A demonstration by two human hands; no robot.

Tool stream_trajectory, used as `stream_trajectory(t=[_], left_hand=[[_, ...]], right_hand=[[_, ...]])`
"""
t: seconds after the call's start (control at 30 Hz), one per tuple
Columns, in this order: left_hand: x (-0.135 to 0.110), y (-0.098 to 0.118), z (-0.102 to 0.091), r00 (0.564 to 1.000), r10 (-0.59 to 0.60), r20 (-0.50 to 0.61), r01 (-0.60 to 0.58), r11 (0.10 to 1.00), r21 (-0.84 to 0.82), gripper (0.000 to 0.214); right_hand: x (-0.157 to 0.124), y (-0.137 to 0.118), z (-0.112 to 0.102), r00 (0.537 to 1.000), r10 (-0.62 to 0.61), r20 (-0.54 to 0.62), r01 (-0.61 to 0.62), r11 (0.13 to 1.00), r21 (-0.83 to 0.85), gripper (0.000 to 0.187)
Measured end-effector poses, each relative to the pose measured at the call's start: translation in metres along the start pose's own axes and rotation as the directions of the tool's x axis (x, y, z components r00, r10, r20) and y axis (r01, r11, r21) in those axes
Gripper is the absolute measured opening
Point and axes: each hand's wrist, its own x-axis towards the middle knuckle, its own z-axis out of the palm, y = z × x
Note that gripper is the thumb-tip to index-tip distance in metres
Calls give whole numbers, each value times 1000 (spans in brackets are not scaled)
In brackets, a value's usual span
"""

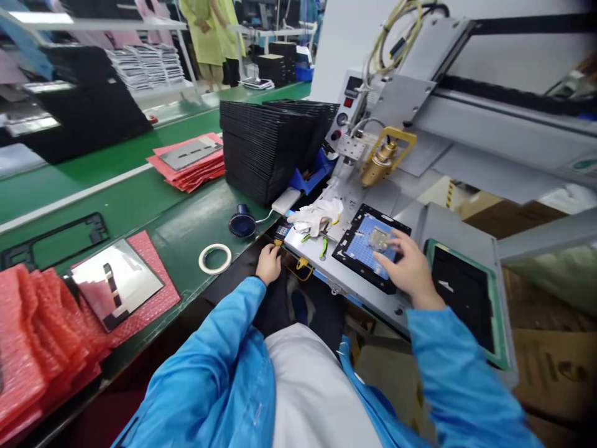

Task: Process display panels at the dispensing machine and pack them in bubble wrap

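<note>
My right hand (410, 264) is over a blue grid-marked panel (361, 244) set in a black frame (344, 244) on the machine's bed. Its thumb and fingers are apart, close to a small greyish, see-through square piece (378, 238) on the panel; I cannot tell whether they touch it. My left hand (269, 265) is curled at the bed's left front edge, beside a small keypad device (282, 231) and a yellow part (278, 242). What its fingers close on, if anything, is hidden.
A brass machine head (380, 160) hangs behind the panel. White gloves (317, 216) and green-handled pliers (323, 249) lie left of it; a green-rimmed fixture (466, 298) sits right. On the green bench are a tape roll (203, 259), stacked black trays (261, 152) and red bubble bags (41, 348).
</note>
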Motion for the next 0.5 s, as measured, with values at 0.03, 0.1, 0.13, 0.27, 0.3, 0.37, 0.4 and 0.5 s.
stream_trajectory(t=[0.03, 0.1, 0.13, 0.27, 0.3, 0.37, 0.4, 0.5], left_hand=[[16, -4, 3, 1000, -24, 1, 24, 1000, 10, 59], [45, -9, 9, 998, -45, 34, 44, 999, 23, 66], [57, -10, 12, 997, -45, 61, 43, 999, 26, 69], [87, -5, 20, 985, -26, 172, 20, 999, 36, 75], [91, -3, 20, 982, -22, 190, 15, 999, 40, 77], [95, 1, 20, 977, -16, 215, 5, 999, 52, 86], [96, 2, 19, 975, -17, 223, 3, 998, 61, 90], [96, 6, 16, 969, -17, 247, -6, 996, 92, 95]], right_hand=[[-19, -14, 0, 1000, -3, -24, 5, 995, 95, 35], [-59, -40, 6, 998, 8, -56, 8, 961, 278, 31], [-79, -50, 11, 998, 29, -57, -7, 939, 345, 29], [-149, -65, 30, 979, 202, 25, -197, 908, 371, 29], [-163, -63, 33, 966, 253, 46, -253, 902, 351, 31], [-185, -54, 34, 938, 340, 71, -344, 881, 324, 36], [-193, -49, 32, 924, 374, 81, -379, 869, 318, 38], [-209, -39, 28, 897, 420, 137, -441, 859, 260, 43]])
